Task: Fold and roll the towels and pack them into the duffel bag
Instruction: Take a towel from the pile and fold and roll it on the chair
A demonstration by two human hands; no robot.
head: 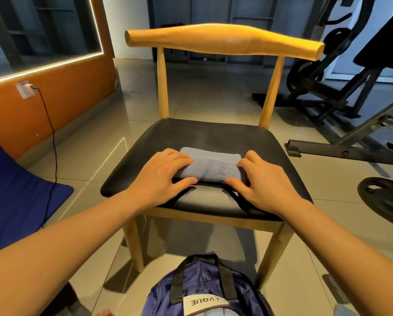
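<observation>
The left hand (161, 176) and right hand (267, 182) clasp a soft grey-blue rolled towel (213, 167). It lies on a smooth black cushioned seat (204, 133).

From where I stood, the left forearm (77, 229) and the right forearm (339, 236) were bare from the lower corners of the frame to the wrists. The left hand (161, 176) and right hand (266, 185) were bare as well. Bottom left showed dark cloth (69, 297), maybe trousers; I couldn't tell.
</observation>
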